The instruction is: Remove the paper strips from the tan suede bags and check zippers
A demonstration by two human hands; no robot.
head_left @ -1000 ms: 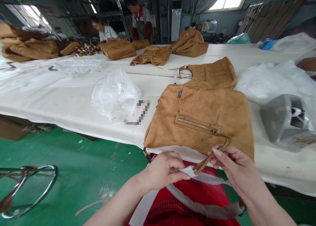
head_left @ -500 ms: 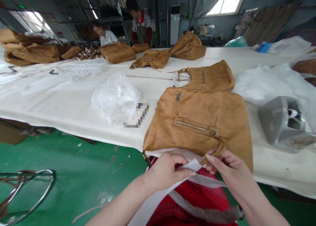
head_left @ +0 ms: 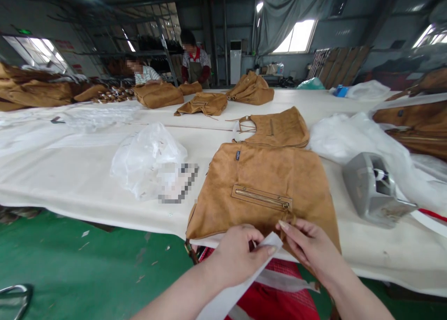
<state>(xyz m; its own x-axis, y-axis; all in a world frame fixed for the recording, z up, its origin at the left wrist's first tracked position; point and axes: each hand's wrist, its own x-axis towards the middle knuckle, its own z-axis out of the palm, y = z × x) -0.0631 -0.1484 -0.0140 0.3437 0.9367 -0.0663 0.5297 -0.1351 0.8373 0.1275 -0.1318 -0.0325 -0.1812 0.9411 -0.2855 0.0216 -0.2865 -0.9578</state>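
Two bare hands working close together here: the left hand (head_left: 240,248) has a white strip (head_left: 240,282) pinched between thumb and fingers, and the right hand (head_left: 307,245) has a thin leather cord (head_left: 287,218) nipped in its fingertips, right by the zipper (head_left: 260,198). The tan bag (head_left: 267,178) that it hangs from is lying flat, zipper side up, at the near edge of the covered table (head_left: 84,175), with another tan bag (head_left: 281,130) just behind it and a grey holder (head_left: 363,189) off to the right. My read on the step: the strip's end is being lined up with the cord; it's just beside the right fingertips, and I honestly can't tell if it's touching the cord. Next move would call for a steady pinch on the cord and the strip kept flat, imo, because both look pretty floppy
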